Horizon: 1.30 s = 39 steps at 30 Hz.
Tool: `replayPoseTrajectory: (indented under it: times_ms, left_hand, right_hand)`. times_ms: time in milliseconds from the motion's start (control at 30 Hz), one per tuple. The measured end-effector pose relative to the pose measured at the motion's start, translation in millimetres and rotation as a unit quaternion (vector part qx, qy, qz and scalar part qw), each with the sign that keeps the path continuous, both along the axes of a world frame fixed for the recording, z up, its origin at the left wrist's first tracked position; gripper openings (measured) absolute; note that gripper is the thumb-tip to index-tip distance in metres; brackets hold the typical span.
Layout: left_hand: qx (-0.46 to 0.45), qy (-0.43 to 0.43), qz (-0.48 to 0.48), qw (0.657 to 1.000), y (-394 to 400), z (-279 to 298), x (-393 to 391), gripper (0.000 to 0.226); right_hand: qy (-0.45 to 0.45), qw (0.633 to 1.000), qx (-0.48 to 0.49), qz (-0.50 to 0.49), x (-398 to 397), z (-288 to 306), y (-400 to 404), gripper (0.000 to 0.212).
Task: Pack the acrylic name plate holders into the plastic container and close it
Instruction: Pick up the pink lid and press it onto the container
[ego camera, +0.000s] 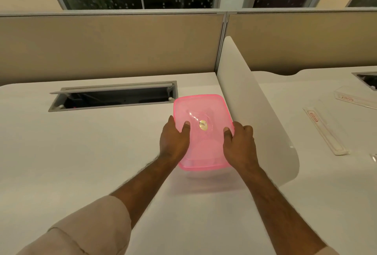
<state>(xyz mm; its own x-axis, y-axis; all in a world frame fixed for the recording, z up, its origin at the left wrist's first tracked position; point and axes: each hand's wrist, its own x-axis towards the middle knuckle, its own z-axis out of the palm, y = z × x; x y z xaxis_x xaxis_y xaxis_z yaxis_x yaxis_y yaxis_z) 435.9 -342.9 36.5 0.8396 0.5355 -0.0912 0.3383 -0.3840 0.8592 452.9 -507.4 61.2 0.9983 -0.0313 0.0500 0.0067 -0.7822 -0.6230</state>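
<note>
both hands, the left hand [174, 139] and right hand [238, 142], held a closed grip on the pink container [202, 130] over the bench [81, 142], while the name plate holders [324, 130] lay well right, beyond the divider [255, 108], nearer the right hand.

1. A white laminate desk [81, 142] carries a translucent pink plastic container [202, 132] beside a white upright divider panel [255, 112].
2. Past the divider, two clear acrylic name plate holders [324, 130] lie flat on the neighbouring white desk [336, 183].
</note>
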Motion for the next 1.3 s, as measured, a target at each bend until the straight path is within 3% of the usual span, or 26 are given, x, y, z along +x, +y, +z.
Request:
replayPoseTrajectory:
  times_ms: [200,367,733,967,1200,1300]
  left_hand:
    - [0.039,0.035,-0.004,0.999,-1.1,-8.8,-0.6,0.049]
    - [0.07,0.03,0.02,0.997,-2.7,-2.4,1.3,0.046]
    - [-0.023,0.044,0.048,0.998,20.9,5.3,48.0,0.056]
    - [-0.227,0.031,0.107,0.967,39.9,3.6,79.5,0.04]
    - [-0.227,-0.001,0.101,0.969,42.0,-5.4,79.3,0.044]
    - [-0.216,-0.007,0.091,0.972,42.4,-7.2,78.8,0.045]
  right_hand:
    - [0.062,0.996,-0.032,-0.055,-1.4,-14.2,-3.6,0.055]
    - [-0.008,0.999,0.019,-0.047,-1.5,-17.2,-7.1,0.041]
    - [0.007,1.0,0.002,-0.031,2.6,-21.9,-8.9,0.04]
    - [0.025,0.999,-0.031,-0.014,8.4,-23.4,-10.7,0.037]
    - [0.058,0.997,-0.054,-0.019,30.0,-17.1,-3.9,0.035]
    - [0.082,0.995,-0.041,-0.024,60.1,-9.0,10.8,0.046]
